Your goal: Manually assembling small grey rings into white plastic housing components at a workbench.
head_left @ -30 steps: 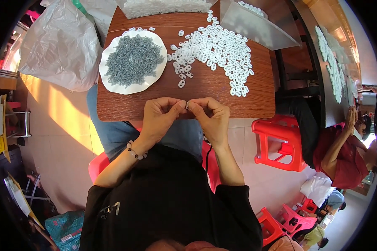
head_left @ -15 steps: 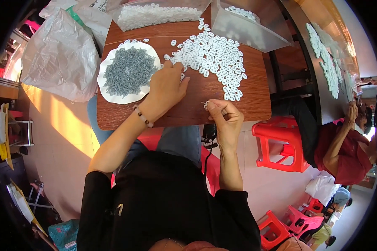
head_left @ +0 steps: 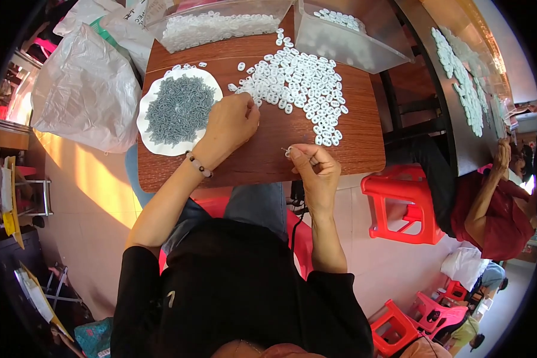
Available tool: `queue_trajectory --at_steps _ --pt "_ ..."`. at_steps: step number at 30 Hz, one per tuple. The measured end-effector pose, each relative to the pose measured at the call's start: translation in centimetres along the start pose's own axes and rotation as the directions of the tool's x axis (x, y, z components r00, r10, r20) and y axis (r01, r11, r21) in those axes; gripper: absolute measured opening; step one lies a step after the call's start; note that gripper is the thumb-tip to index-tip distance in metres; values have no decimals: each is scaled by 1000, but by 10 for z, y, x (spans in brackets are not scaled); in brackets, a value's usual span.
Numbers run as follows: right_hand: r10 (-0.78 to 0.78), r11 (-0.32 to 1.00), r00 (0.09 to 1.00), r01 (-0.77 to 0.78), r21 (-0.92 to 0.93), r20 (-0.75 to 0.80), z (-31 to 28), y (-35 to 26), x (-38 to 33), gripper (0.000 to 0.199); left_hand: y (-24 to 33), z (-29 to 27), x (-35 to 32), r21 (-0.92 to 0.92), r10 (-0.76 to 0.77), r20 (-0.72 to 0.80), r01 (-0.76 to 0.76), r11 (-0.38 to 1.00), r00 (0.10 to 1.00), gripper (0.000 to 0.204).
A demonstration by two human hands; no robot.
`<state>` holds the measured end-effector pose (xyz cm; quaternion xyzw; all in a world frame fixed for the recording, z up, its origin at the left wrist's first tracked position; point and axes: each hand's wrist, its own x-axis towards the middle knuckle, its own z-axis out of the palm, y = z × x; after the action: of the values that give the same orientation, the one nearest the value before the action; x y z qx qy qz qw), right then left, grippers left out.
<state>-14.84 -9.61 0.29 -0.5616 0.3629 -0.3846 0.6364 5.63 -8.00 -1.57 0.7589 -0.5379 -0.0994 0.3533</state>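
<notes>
At the left a crumpled white plastic bag (head_left: 86,89) is seen beside the desk (head_left: 262,155), and on it a white plate (head_left: 155,140) of small grey screws (head_left: 179,108). The left hand (head_left: 230,122) is laid, fingers curled, on the near edge of the heap of white oval pieces (head_left: 298,83), nearer to it than the right hand. The grip of the right hand (head_left: 317,170) is closed on one small white piece with a thin pin (head_left: 289,151) pointing left, at the desk's near edge; two clear bins (head_left: 352,45) stand beyond.

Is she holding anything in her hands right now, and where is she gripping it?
The right hand pinches a small white ring piece at its edge, between the fingertips. The left hand rests on the pile of white rings; a grip there cannot be told.
</notes>
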Motion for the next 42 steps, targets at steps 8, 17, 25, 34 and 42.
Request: queue_trajectory --at_steps 8,17,25,34,42 --pt "110 964 989 -130 233 99 3 1 1 12 17 -12 -26 -756 -252 345 426 496 904 19" --pt "133 914 962 -212 347 238 6 8 6 13 28 10 -51 -844 -142 492 511 164 859 19" --pt "109 951 934 -197 238 339 3 11 1 15 31 6 -57 -797 -119 514 525 298 849 19" --pt "167 864 939 -287 414 302 2 12 0 13 24 9 -65 -819 -37 494 480 314 868 24" --pt "144 814 969 -232 532 203 9 13 -1 14 28 15 -80 -873 -172 425 453 184 889 18"
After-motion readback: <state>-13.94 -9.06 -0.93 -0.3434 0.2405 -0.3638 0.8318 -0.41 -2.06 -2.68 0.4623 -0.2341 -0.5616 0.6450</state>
